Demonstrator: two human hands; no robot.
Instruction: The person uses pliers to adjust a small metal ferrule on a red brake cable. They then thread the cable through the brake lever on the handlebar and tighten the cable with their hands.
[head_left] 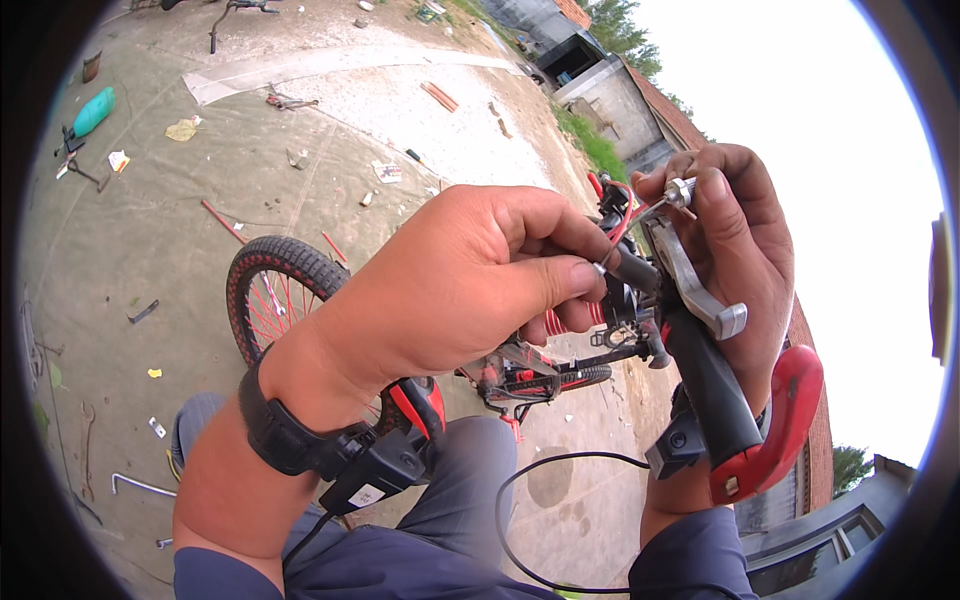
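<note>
My left hand [490, 270] is closed, pinching a thin metal brake cable [634, 233] between thumb and forefinger. The cable runs up to a small silver barrel-shaped fitting [680, 192], which the thumb and fingers of my right hand [748, 215] grip. Just below that fitting is a silver brake lever [690, 278], in front of my right palm. It sits on a bicycle handlebar with a black grip [708, 385] and a red bar end [792, 415]. Red cable housing [627, 218] curves behind the cable. My left fingers hide part of the handlebar.
The bicycle's knobby front tyre [262, 262] stands left of my left forearm. Across the ground cloth lie a wrench [88, 450], a bent metal rod [142, 486], pliers [290, 102] and a teal bottle [94, 112]. A black wire [505, 500] loops between my wrist-mounted devices.
</note>
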